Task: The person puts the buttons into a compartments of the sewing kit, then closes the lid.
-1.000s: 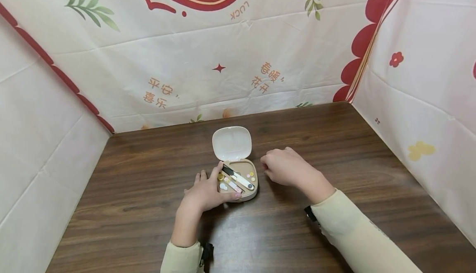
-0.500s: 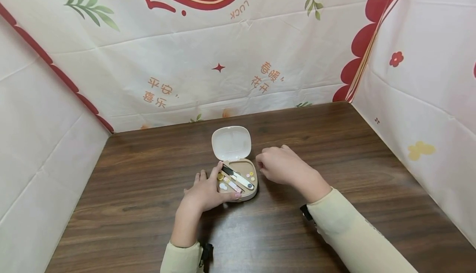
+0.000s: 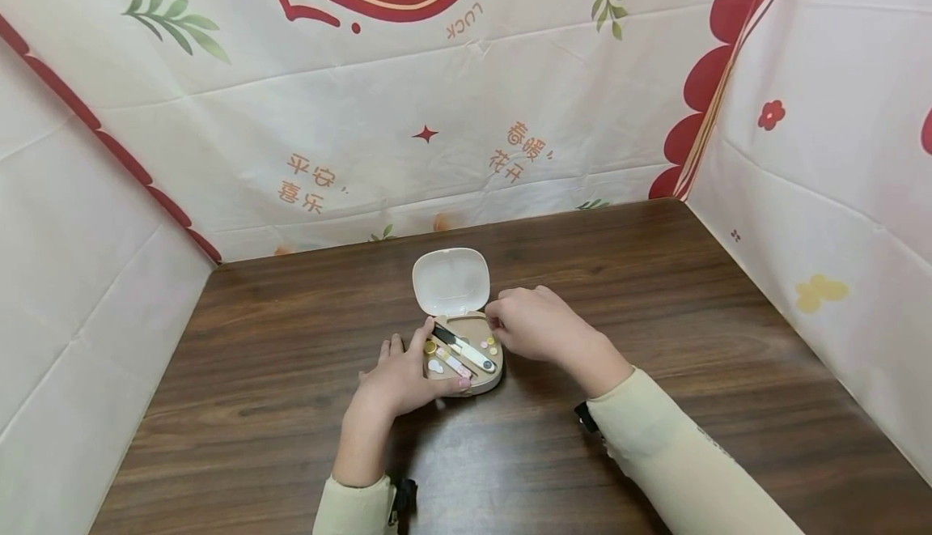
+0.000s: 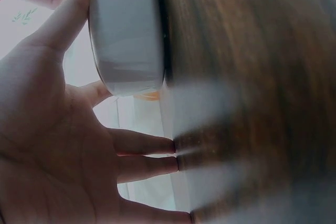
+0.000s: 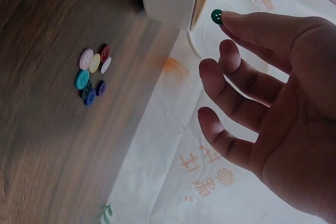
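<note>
My left hand [image 3: 404,375] gripped the open sewing kit box [image 3: 466,357] on the wooden table [image 3: 655,292], thumb along its near edge, forefinger on its left rim. My right hand [image 3: 535,326] hovered over the box's right side, pinching a green button [image 5: 216,17] at its fingertips. Loose buttons [image 5: 93,74] lay clustered on the table nearby.

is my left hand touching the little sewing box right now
Touching. In the head view the left hand wraps the sewing box, thumb along its front and forefinger on its left rim; the left wrist view shows a digit pressed against its side.
</note>
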`<act>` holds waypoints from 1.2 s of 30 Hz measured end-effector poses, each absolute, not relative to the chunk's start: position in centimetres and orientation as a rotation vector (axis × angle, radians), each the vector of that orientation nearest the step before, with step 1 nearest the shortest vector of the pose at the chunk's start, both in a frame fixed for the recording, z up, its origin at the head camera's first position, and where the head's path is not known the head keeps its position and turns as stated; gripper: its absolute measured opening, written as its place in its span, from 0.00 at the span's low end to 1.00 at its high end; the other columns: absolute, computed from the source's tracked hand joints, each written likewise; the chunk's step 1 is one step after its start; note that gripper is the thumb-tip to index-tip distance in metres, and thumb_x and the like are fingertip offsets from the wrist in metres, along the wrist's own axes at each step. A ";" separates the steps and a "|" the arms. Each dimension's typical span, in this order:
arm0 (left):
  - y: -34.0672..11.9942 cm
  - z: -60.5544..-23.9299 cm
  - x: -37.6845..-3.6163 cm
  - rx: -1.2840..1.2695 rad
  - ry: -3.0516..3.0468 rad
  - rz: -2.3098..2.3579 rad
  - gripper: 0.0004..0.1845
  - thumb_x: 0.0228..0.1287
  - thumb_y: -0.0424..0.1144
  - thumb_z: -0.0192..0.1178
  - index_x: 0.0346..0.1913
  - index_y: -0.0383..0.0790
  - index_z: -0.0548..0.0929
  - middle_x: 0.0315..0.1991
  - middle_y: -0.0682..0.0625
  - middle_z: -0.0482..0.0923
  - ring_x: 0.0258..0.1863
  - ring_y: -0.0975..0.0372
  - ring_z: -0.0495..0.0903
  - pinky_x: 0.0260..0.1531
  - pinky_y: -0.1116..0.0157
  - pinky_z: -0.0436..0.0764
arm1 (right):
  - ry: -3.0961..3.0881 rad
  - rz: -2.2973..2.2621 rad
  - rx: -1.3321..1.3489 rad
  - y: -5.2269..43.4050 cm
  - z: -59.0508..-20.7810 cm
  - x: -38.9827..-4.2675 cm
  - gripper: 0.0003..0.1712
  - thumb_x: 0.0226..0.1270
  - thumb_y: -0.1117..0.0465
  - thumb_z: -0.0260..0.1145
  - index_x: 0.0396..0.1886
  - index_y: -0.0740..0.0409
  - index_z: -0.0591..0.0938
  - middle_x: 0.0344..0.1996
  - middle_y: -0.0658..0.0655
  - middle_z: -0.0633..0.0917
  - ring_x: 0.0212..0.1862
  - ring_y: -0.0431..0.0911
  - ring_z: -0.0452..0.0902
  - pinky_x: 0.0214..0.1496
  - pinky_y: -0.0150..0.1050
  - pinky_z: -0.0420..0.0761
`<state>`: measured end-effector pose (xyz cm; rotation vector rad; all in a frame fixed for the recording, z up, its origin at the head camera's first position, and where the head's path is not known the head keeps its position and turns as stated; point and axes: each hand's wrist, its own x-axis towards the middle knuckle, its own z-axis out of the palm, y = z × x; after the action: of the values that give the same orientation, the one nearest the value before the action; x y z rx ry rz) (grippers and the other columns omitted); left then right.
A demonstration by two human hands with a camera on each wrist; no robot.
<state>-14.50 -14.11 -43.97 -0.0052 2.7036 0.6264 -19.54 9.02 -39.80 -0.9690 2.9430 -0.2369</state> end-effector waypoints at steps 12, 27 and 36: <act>-14.1 -44.1 -14.4 -0.007 2.712 0.630 0.63 0.52 0.79 0.69 0.87 0.66 0.51 0.83 0.25 0.53 0.84 0.33 0.52 0.63 0.16 0.59 | 2.928 -0.264 -0.983 7.7 -40.8 -19.4 0.11 0.68 0.63 0.71 0.26 0.46 0.82 0.28 0.45 0.80 0.28 0.40 0.73 0.30 0.41 0.76; -14.1 -43.9 -14.2 -0.003 2.722 0.655 0.62 0.51 0.79 0.70 0.86 0.66 0.53 0.82 0.26 0.56 0.84 0.34 0.54 0.65 0.16 0.58 | 2.985 -0.250 -0.952 6.6 -41.9 -19.4 0.12 0.70 0.61 0.68 0.24 0.47 0.82 0.26 0.49 0.81 0.25 0.45 0.73 0.27 0.50 0.78; -14.0 -44.1 -14.2 -0.010 2.719 0.647 0.62 0.53 0.78 0.70 0.87 0.66 0.51 0.82 0.25 0.54 0.84 0.33 0.53 0.64 0.16 0.58 | 3.001 -0.243 -0.919 6.3 -42.2 -19.5 0.12 0.70 0.61 0.68 0.24 0.46 0.84 0.25 0.48 0.80 0.25 0.47 0.75 0.27 0.51 0.78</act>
<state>-14.19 -14.05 -44.10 -0.0103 2.7186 0.6469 -19.53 6.33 -42.17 -0.9186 3.0009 -0.2428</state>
